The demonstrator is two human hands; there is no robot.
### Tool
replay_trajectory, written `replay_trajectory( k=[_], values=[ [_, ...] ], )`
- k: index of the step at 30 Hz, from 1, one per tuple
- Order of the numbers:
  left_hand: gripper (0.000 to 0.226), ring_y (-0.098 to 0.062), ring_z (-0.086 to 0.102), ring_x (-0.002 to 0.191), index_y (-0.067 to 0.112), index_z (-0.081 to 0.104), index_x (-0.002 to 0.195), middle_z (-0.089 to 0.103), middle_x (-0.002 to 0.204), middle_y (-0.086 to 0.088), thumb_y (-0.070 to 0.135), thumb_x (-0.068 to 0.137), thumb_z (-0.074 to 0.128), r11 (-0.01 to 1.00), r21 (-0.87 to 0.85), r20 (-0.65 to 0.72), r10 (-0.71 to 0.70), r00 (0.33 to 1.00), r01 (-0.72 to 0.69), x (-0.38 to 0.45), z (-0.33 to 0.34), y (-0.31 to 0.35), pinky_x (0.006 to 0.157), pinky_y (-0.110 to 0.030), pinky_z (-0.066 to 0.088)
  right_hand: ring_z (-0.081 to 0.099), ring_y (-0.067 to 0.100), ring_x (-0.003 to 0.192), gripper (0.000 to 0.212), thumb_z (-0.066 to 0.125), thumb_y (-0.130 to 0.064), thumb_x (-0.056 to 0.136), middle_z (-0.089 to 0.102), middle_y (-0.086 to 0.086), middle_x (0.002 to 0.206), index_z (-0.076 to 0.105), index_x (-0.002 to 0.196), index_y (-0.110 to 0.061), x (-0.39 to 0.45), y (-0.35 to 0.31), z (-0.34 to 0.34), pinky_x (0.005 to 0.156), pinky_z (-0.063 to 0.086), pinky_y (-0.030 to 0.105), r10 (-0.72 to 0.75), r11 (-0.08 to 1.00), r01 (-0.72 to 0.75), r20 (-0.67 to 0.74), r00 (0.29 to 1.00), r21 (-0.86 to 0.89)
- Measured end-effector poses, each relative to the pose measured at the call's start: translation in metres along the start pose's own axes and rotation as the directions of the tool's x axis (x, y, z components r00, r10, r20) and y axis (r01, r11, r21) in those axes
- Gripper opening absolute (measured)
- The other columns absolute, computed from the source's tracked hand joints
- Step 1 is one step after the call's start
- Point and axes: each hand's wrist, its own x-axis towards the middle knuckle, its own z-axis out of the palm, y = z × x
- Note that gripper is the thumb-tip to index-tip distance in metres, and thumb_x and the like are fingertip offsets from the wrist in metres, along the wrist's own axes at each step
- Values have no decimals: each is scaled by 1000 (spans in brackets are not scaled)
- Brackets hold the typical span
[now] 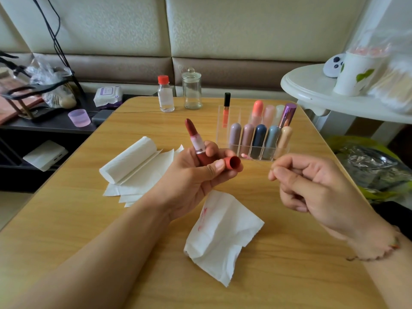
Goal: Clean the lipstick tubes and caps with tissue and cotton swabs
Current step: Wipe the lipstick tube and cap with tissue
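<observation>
White tissue, crumpled and streaked with red, lies on the desk nearest me, just on my side of the open lipstick.

Above it my left hand holds both parts of that lipstick. My fingers are curled round the dark red tube, which stands tilted, its long axis running up and away from me, the red bullet wound out at the top above a pale, smeared collar. My thumb and a finger pinch its red cap just beside the tube's base, the open mouth turned to the right.

To the right of the cap, apart from it, my right hand pinches a thin cotton swab between thumb and forefinger, the other fingers curled in. The stick lies nearly level, and its pinkish tip points left at the cap's mouth, near it but not touching. I judge the swab has only to slide leftward along its own line to enter the cap, so my right hand does the travelling.

Left of the lipstick lies a stack of clean tissue. Beyond it stands a clear organiser of capped lipsticks. Farther off are a small bottle with a red top and a glass jar.
</observation>
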Motion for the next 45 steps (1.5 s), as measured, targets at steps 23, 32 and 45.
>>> replay_trajectory(
  k=[23, 32, 45],
  values=[
    [40, -20, 74, 89, 10, 39, 74, 75, 93, -8, -17, 79, 68, 773, 614, 7, 198, 980, -161, -5, 12, 2, 76, -23, 53, 43, 18, 46, 19, 65, -22, 92, 50, 3, 51, 71, 74, -22, -3, 13, 13, 45, 30, 19, -293, 779, 269, 51, 955, -566],
    [38, -24, 73, 92, 11, 39, 74, 75, 96, -9, -7, 77, 72, 776, 607, 27, 197, 980, -173, -4, 11, 3, 79, -27, 54, 43, 17, 46, 18, 62, -26, 88, 51, 0, 51, 72, 74, -22, -1, 15, 12, 44, 30, 19, -259, 826, 222, 1, 966, -519],
    [38, -21, 73, 91, 11, 39, 75, 75, 95, -4, -14, 81, 67, 735, 652, 21, 227, 974, -185, -6, 7, 9, 78, -25, 53, 42, 7, 42, 21, 64, -23, 89, 49, 2, 49, 74, 78, -9, -2, 9, 2, 45, 36, 19, -83, 966, 108, 113, 990, -236]
  ],
)
